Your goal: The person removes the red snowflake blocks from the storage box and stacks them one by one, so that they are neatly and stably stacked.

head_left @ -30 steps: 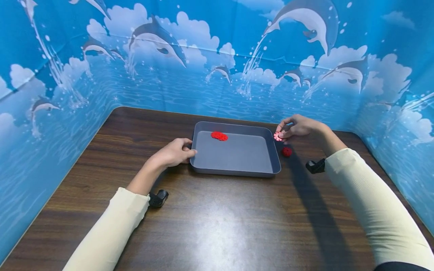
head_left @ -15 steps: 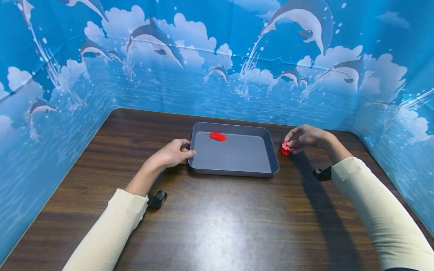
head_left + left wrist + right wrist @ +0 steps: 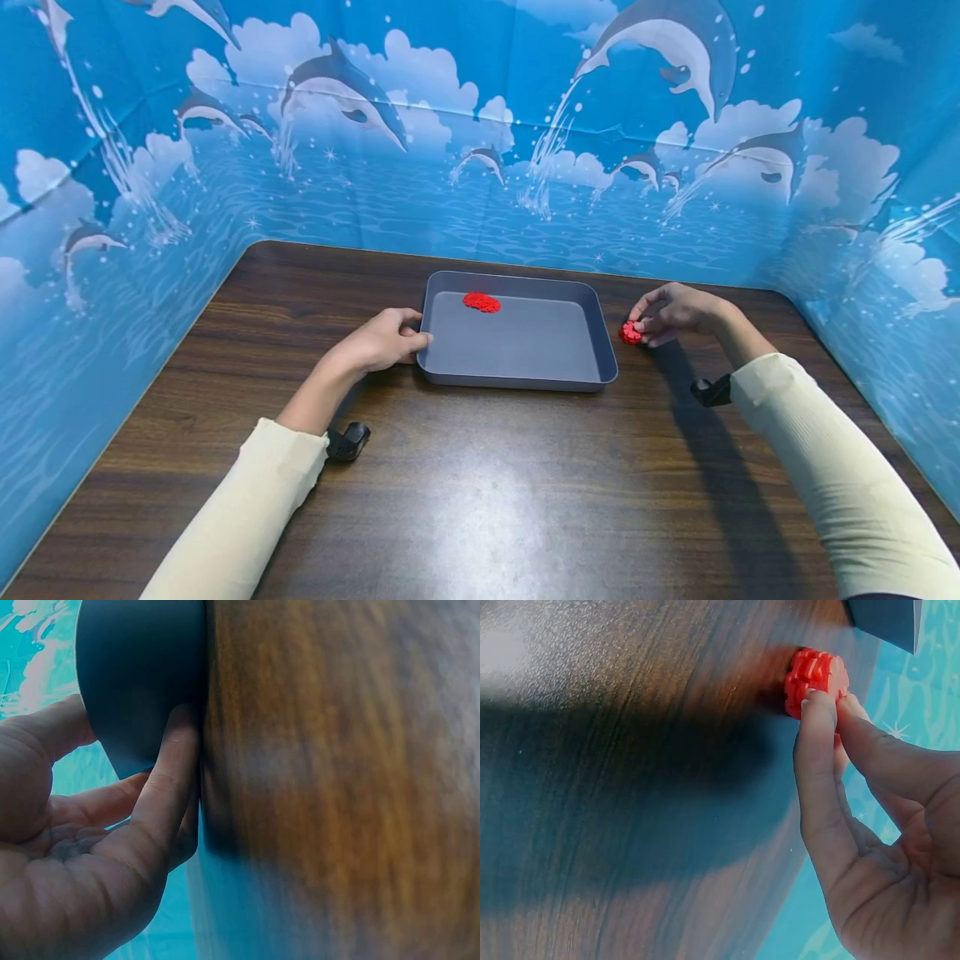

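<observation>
A shallow dark grey tray [image 3: 528, 346] lies on the table. My left hand [image 3: 381, 340] grips its left edge, thumb on the rim side and fingers lower down; in the left wrist view the fingers press against the tray's outer wall [image 3: 139, 675]. Flat red pieces [image 3: 482, 302] lie clustered inside at the tray's back left. To the right of the tray, my right hand [image 3: 675, 312] pinches a red notched disc [image 3: 840, 676] between thumb and fingers. This disc sits at the top of a short stack of similar red discs [image 3: 806, 675] on the table.
Brown wood-grain table [image 3: 420, 500] spreads around the tray. A blue dolphin-print curtain [image 3: 420, 183] stands along the table's back and sides. A black wrist mount [image 3: 348, 440] sits at each sleeve cuff.
My right hand has come down and slightly right, bringing the disc from beside the tray's back right corner onto the red discs on the table. The left hand keeps its grip.
</observation>
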`<state>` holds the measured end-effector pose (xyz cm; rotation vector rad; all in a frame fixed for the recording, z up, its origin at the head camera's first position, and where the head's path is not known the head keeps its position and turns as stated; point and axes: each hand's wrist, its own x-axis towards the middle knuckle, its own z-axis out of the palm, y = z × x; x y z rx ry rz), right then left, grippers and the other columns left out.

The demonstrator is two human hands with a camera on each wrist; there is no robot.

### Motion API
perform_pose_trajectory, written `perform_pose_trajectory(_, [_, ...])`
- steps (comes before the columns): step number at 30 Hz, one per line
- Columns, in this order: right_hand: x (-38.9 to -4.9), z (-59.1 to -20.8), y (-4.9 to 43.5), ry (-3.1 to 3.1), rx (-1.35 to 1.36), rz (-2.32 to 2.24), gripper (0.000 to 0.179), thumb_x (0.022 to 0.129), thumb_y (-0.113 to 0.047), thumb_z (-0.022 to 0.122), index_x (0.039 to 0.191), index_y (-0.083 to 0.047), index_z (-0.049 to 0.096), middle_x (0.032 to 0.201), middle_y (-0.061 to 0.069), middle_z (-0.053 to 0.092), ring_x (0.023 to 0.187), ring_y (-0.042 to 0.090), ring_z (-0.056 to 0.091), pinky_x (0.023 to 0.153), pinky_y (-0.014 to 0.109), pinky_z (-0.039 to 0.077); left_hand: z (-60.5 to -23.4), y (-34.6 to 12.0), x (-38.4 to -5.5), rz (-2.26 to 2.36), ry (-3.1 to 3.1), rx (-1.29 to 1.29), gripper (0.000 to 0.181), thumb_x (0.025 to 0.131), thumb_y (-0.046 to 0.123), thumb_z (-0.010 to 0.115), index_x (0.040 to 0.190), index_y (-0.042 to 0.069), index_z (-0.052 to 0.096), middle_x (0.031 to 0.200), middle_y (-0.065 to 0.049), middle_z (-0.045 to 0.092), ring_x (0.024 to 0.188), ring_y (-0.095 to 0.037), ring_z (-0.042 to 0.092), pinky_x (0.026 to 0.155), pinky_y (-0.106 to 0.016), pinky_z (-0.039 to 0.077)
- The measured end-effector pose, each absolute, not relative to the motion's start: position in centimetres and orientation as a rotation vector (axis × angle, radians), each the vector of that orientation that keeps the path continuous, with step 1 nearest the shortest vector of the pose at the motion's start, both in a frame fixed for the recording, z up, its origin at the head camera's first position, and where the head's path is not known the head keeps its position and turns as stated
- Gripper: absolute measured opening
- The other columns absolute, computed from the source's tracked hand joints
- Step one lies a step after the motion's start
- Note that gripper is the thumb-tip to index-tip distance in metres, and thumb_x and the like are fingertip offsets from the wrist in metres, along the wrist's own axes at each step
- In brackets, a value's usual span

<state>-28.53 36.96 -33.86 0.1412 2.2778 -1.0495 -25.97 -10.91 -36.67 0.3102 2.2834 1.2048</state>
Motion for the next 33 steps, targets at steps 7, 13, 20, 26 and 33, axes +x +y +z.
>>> perform_pose_trajectory(7, [-28.5, -34.1, 37.0, 2.264, 0.181, -1.074, 0.029, 0.107, 0.002, 0.061, 0.133, 0.012, 0.056, 0.097, 0.006, 0.074, 0.083, 0.014, 0.075, 0.083, 0.035, 0.069, -36.6, -11.0, -26.0, 1.212, 2.278, 0.313, 0.067, 0.113, 0.017, 0.054, 0.166, -0.01, 0.025, 0.077, 0.0, 0.048, 0.077, -0.015, 0.052, 0.092, -0.035, 0.061])
perform_pose_trajectory(13, [-28.4, -33.8, 37.1, 2.296, 0.182, -1.071, 0.03, 0.107, 0.0, 0.062, 0.134, 0.012, 0.056, 0.101, 0.007, 0.075, 0.086, 0.014, 0.075, 0.087, 0.037, 0.069, -36.6, -11.0, -26.0, 1.203, 2.286, 0.31, 0.067, 0.113, 0.018, 0.054, 0.166, -0.01, 0.024, 0.088, -0.004, 0.056, 0.09, -0.017, 0.064, 0.1, -0.041, 0.062])
perform_pose_trajectory(20, [-28.5, -33.1, 36.9, 2.3, 0.173, -1.085, 0.032, 0.109, -0.002, 0.061, 0.137, 0.011, 0.055, 0.106, 0.008, 0.072, 0.089, 0.016, 0.074, 0.091, 0.04, 0.068, -36.5, -11.0, -26.0, 1.208, 2.278, 0.298, 0.067, 0.113, 0.018, 0.054, 0.166, -0.01, 0.024, 0.089, -0.006, 0.057, 0.096, -0.021, 0.067, 0.109, -0.047, 0.06])
perform_pose_trajectory(26, [-29.0, -31.7, 35.8, 2.314, 0.177, -1.089, 0.029, 0.107, -0.006, 0.065, 0.133, 0.008, 0.061, 0.107, 0.007, 0.075, 0.087, 0.016, 0.074, 0.091, 0.042, 0.067, -36.5, -11.0, -26.0, 1.203, 2.278, 0.289, 0.067, 0.113, 0.018, 0.054, 0.166, -0.009, 0.024, 0.098, -0.01, 0.061, 0.106, -0.025, 0.07, 0.11, -0.048, 0.059])
perform_pose_trajectory(33, [-30.3, -29.5, 33.3, 2.399, 0.093, -0.975, 0.027, 0.109, -0.015, 0.066, 0.128, 0.004, 0.068, 0.102, 0.01, 0.076, 0.087, 0.018, 0.077, 0.082, 0.037, 0.068, -36.5, -11.0, -26.1, 1.199, 2.285, 0.286, 0.066, 0.113, 0.018, 0.055, 0.166, -0.01, 0.025, 0.098, -0.01, 0.062, 0.107, -0.026, 0.071, 0.109, -0.047, 0.06])
